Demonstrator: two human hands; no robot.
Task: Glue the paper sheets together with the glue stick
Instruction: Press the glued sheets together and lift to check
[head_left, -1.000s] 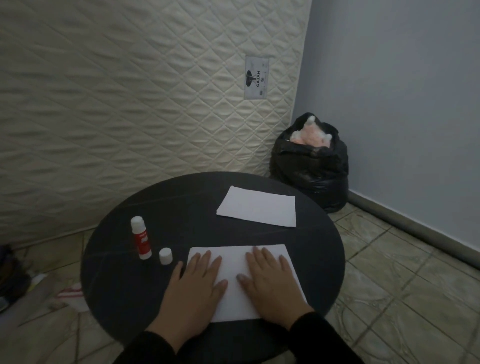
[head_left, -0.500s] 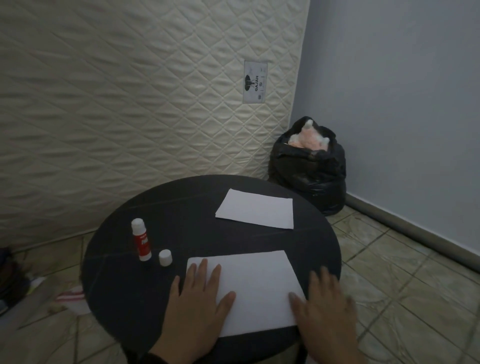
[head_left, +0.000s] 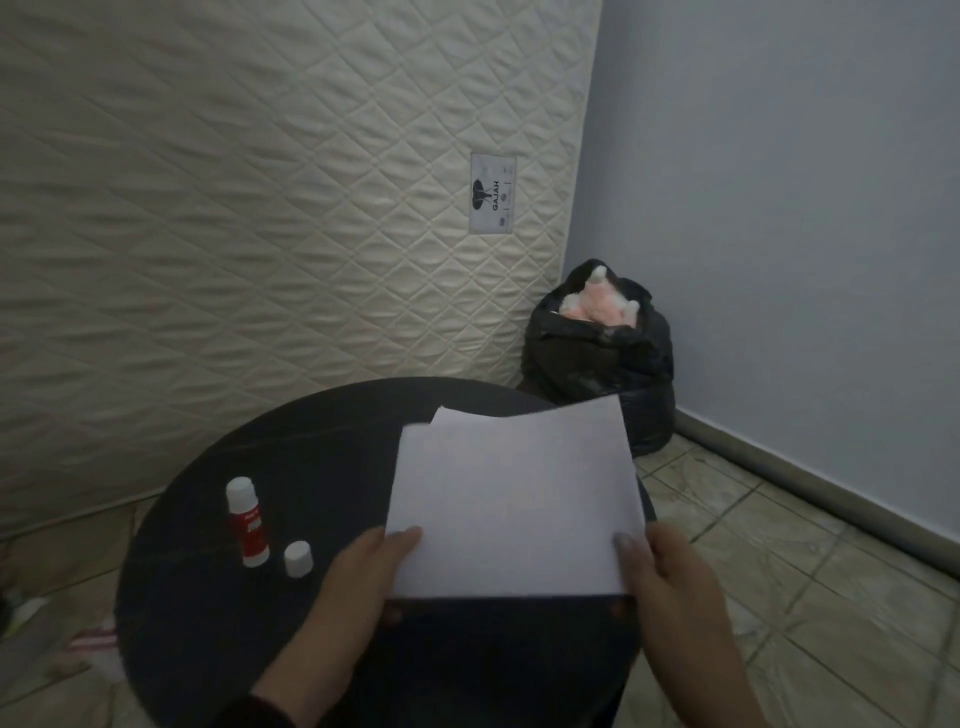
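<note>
Above the round table (head_left: 208, 597), both hands (head_left: 358, 577) gripping a paper sheet (head_left: 511, 499), black bag (head_left: 597, 364) holding pinkish stuffing.

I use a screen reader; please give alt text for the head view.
Both hands, left hand and right hand, hold a white paper sheet above a round dark table. An uncapped glue stick and its cap stand at left.
</note>
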